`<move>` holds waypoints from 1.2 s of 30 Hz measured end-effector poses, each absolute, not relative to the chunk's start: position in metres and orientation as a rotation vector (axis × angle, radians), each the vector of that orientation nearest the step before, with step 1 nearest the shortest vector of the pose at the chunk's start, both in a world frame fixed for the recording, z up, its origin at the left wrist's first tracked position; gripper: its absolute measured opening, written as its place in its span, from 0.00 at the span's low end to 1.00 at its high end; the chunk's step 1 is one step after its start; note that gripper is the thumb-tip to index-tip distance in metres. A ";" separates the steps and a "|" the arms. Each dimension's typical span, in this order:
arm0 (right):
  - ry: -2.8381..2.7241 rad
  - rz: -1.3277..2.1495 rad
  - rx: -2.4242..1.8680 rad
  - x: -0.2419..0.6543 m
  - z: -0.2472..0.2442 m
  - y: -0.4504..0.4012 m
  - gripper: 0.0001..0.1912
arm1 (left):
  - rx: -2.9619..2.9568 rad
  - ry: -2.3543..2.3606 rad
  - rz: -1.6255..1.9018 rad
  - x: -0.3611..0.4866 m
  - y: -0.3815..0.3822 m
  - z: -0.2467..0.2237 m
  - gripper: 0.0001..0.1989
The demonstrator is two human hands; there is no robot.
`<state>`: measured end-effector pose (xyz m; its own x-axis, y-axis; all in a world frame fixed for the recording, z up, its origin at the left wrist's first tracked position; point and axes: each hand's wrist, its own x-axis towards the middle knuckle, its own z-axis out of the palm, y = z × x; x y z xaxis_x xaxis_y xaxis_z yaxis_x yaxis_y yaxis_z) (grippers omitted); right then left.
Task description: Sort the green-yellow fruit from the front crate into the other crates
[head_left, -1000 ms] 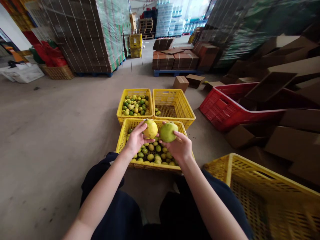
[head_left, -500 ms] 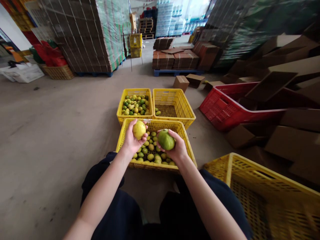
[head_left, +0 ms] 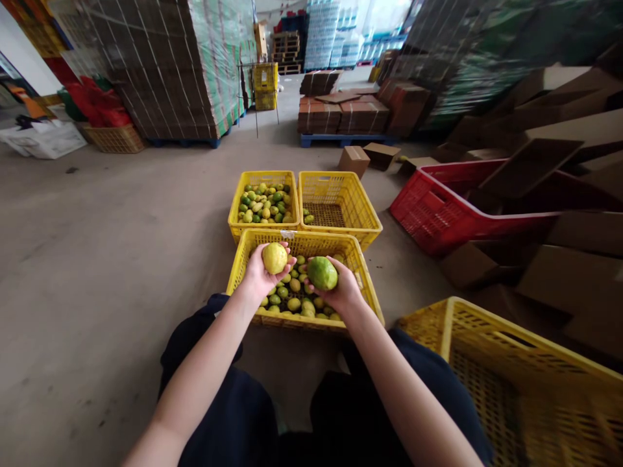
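A yellow lemon [head_left: 274, 258] rests in my left hand [head_left: 259, 272], fingers curled beneath and behind it. My right hand [head_left: 344, 289] is closed around a green lemon [head_left: 322, 273], its thumb along the top. Both hands are held side by side over the near yellow crate [head_left: 363, 275], in which several green and yellow lemons [head_left: 294, 304] lie loose; my hands and forearms cover part of them. Behind it, the back-left crate [head_left: 234, 211] has a pile of mixed green and yellow lemons [head_left: 263, 202]. Only a few lemons [head_left: 307, 217] show in the back-right crate [head_left: 360, 201].
Another yellow crate [head_left: 450, 324] stands close at my right leg. Beyond it are a red crate [head_left: 428, 207] and heaped cardboard boxes [head_left: 574, 272]. Wrapped stacks [head_left: 156, 71] and a blue pallet [head_left: 341, 140] of flattened cartons stand farther back. Concrete floor [head_left: 121, 259] stretches to the left.
The lemons have turned in my hands, showing different sides. My left hand has shifted slightly down and to the right; the right hand has lowered a little. Both still hold their lemons.
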<state>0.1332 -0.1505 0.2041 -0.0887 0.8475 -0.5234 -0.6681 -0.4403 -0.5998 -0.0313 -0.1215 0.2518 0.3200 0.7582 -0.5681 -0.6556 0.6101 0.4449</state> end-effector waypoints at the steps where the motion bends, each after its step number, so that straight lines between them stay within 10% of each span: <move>1: -0.220 1.759 -1.035 0.134 0.203 -0.150 0.11 | 0.108 0.817 0.927 -0.031 -0.122 0.251 0.13; 36: -0.509 1.613 -0.728 0.133 0.219 -0.164 0.07 | -0.092 0.682 1.057 -0.037 -0.119 0.239 0.05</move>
<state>0.1325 -0.1636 0.2193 -0.0692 0.9826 -0.1726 -0.7053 -0.1705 -0.6881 -0.0366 -0.1195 0.2390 0.3087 0.7706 -0.5575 -0.8257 0.5081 0.2451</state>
